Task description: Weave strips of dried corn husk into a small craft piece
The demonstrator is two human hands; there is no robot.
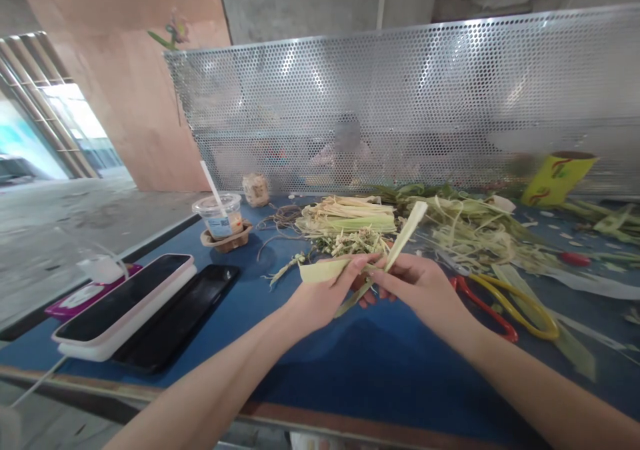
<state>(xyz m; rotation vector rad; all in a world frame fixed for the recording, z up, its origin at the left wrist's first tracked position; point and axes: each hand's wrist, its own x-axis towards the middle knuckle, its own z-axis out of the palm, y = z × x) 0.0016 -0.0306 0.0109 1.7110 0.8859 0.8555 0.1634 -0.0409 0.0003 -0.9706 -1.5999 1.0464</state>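
Note:
Close together above the blue table, my left hand (pixel 327 290) and my right hand (pixel 413 277) are both closed on pale green strips that look like dried plant leaf. One leaf strip (pixel 407 235) rises up and to the right from between my fingers. Another broad leaf piece (pixel 323 271) lies across the back of my left hand, and a narrow end hangs below. The fingertips partly hide where the strips meet. Just beyond my hands sit a heap of small budded sprigs (pixel 353 242) and a stack of cut leaf strips (pixel 345 215).
Red-and-yellow-handled scissors (pixel 515 307) lie right, near loose leaf shreds (pixel 480 230). A yellow tube (pixel 557 178) stands behind. At left are a lidded cup (pixel 220 217), a pale-cased phone (pixel 125 303) and a black phone (pixel 177 317). A perforated metal screen (pixel 300 90) borders the back.

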